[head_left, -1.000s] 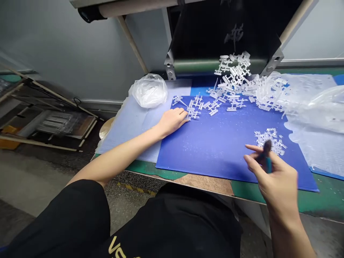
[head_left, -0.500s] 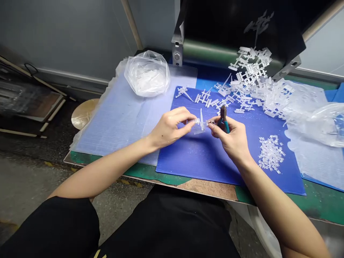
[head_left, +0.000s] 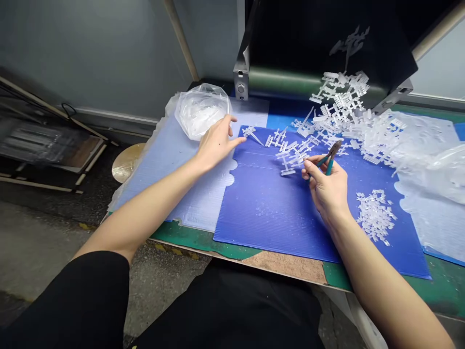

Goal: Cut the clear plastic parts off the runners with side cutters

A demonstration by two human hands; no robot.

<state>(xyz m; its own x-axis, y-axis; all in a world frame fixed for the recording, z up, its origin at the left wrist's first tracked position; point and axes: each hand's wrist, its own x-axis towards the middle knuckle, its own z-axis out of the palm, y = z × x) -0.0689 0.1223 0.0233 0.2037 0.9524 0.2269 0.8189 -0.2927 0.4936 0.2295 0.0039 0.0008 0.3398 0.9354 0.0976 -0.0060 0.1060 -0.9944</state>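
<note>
- One open left hand (head_left: 217, 144), fingers (head_left: 236, 141) released, just beside a clear plastic bag (head_left: 199, 112) at upper left
- One right hand (head_left: 327, 186) at centre right, fingers (head_left: 311, 170) clenched on teal-handled flush cutters (head_left: 328, 162), near clear plastic runners (head_left: 296, 157) on a blue corrugated board (head_left: 250, 194)

Grey wall (head_left: 90, 58) above concrete floor (head_left: 43, 242)

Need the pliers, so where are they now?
Head view: the teal-handled pliers are in the right hand, over the blue sheet, just right of the clear plastic runners.
</note>
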